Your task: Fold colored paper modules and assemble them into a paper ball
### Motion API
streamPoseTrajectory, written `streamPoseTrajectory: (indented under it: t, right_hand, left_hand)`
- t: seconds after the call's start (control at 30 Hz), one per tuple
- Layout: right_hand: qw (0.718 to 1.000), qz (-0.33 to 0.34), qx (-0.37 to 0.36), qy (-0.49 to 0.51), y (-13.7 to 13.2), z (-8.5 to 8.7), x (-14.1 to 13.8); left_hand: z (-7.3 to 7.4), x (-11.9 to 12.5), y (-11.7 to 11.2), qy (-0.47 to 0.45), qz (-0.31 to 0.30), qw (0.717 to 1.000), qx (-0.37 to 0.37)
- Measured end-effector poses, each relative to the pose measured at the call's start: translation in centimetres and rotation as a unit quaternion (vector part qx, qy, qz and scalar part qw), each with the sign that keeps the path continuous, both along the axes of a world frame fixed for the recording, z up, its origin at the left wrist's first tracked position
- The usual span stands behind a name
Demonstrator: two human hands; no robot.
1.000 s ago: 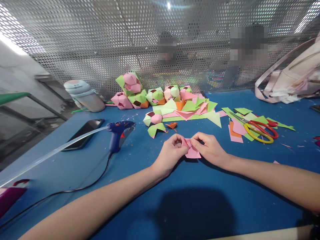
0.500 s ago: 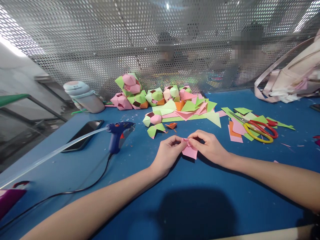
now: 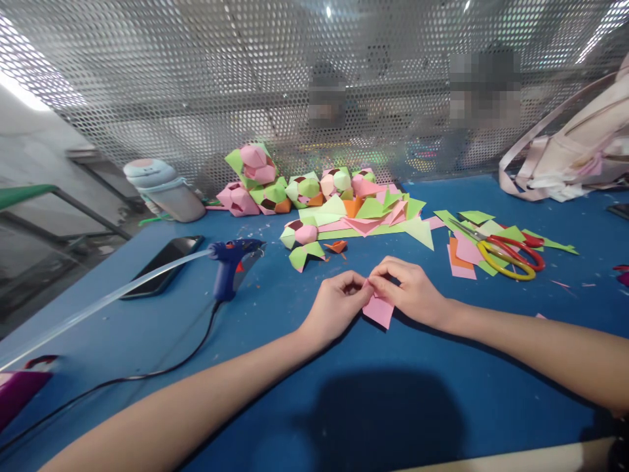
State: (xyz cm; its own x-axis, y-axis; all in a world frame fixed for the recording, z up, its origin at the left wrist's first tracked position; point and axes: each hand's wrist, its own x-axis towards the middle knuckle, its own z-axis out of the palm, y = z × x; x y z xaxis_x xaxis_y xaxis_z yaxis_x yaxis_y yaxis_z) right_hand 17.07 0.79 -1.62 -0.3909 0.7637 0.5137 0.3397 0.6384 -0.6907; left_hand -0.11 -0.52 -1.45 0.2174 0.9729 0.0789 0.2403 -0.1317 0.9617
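Between my two hands is a small pink piece of paper, its top part hidden by my fingertips. My left hand pinches it from the left with thumb and forefinger. From the other side my right hand grips the same upper edge, the fingertips of both hands meeting there. A green folded paper piece and a small orange folded paper lie just beyond my hands. Behind them sits a paper ball in pink and pale green.
A blue glue gun with a long clear glue stick stands at left near a phone. Scissors rest on paper scraps at right. Folded paper balls and loose paper line the mesh panel; a bottle stands leftward.
The pink paper has shifted slightly right and towards me and is tilted more. My left hand has moved a little right, closer to my right fingertips.
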Motion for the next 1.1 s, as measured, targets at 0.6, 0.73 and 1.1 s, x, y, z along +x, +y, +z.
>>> streamPoseTrajectory:
  t: [0.6,0.73,1.1]
  right_hand:
    - [1.000,0.014,-0.020,0.003,0.48,-0.16,0.17]
    - [1.000,0.009,-0.028,0.008,0.51,-0.07,0.16]
    - [0.999,0.005,-0.031,0.013,0.54,0.06,0.26]
  left_hand:
    - [-0.30,-0.14,0.42,-0.028,0.000,0.999,-0.031]
    - [-0.25,-0.15,0.45,-0.021,-0.005,0.999,-0.037]
    - [0.16,-0.18,0.32,-0.022,-0.027,0.999,-0.027]
